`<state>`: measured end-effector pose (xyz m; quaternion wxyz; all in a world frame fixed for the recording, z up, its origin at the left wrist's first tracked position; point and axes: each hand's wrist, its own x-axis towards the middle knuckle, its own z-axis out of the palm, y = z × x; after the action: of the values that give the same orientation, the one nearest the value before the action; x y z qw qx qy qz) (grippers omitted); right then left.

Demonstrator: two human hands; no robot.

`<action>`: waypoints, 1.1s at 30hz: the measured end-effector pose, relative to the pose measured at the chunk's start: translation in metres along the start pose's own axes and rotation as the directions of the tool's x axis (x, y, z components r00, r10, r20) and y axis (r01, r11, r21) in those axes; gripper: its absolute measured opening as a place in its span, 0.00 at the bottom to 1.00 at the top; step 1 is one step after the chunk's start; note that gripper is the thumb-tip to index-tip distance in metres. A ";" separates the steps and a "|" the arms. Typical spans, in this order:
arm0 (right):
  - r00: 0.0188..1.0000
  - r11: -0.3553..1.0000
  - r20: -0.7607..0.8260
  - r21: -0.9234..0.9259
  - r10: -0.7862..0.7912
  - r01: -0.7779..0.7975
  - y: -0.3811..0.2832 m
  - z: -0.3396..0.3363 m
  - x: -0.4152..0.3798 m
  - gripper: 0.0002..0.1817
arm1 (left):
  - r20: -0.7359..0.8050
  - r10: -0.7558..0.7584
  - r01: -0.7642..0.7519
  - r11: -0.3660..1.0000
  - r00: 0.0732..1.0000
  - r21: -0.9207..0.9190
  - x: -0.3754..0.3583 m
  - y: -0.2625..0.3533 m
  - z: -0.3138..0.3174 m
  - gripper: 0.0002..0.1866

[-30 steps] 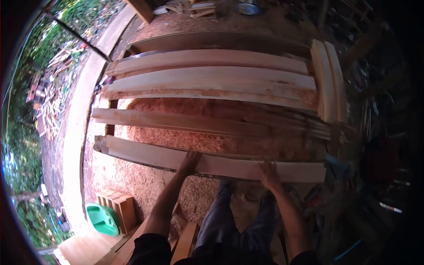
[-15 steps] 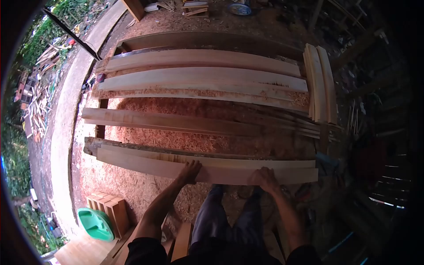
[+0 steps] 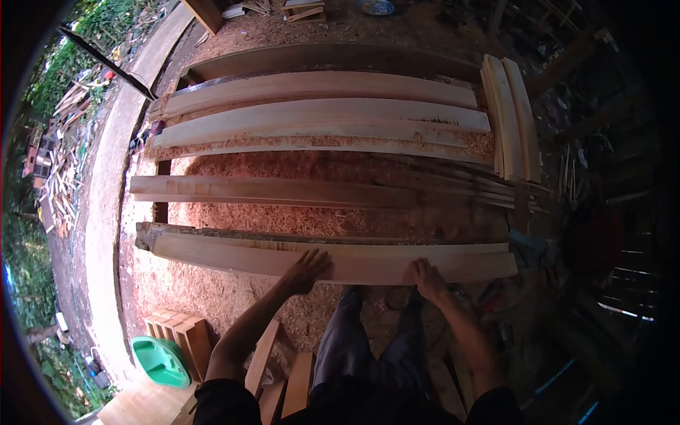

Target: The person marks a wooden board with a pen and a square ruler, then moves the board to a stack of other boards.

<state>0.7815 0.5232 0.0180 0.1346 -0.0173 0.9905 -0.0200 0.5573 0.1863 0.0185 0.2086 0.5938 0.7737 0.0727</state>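
A long pale wooden plank lies across in front of me, its face turned partly towards me, along a rough dark-edged beam. My left hand rests on the plank left of its middle, fingers stretched out flat. Farther right, my right hand is at the near edge, with fingers bent over the plank's face; its thumb is hard to make out. Both hands touch the same plank.
Beyond lie more planks and a single board on supports. Stacked boards lie crosswise at the right. Wood shavings cover the ground. A green plastic basin and wood blocks sit at lower left.
My left hand has gone from the plank's near edge to lying flatter on its face. My right hand stays near the edge. The view has shifted slightly.
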 end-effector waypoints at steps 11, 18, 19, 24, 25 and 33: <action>0.995 0.978 0.095 0.204 0.028 -0.047 0.020 -0.002 0.023 0.26 | -0.145 -0.046 0.048 0.999 0.988 0.009 0.045 0.004 0.055 0.28; 0.945 0.977 -0.289 0.191 0.152 -0.098 0.032 0.061 0.054 0.17 | 0.124 -0.146 0.171 0.959 0.982 -0.228 0.085 -0.002 -0.018 0.22; 0.939 0.971 -0.291 0.202 0.185 -0.129 0.034 0.067 0.058 0.17 | 0.325 -0.258 0.343 0.908 0.910 -0.241 0.091 -0.001 -0.028 0.25; 0.962 0.818 -0.006 0.529 0.272 -0.228 0.036 0.052 0.081 0.14 | 0.418 -0.256 0.344 0.927 0.872 -0.149 0.102 -0.038 -0.006 0.30; 0.956 0.808 -0.014 0.539 0.292 -0.239 0.036 0.045 0.083 0.14 | 0.360 -0.170 0.253 0.948 0.917 -0.195 0.100 -0.048 -0.001 0.28; 0.976 0.895 0.021 0.396 0.216 -0.206 0.040 0.060 0.098 0.14 | 0.454 -0.257 0.386 0.896 0.853 -0.218 0.112 -0.019 -0.034 0.31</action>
<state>0.7022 0.5576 -0.0672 0.1251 0.1181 0.9635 -0.2052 0.5033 0.2919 0.0162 0.4648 0.4172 0.7805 0.0262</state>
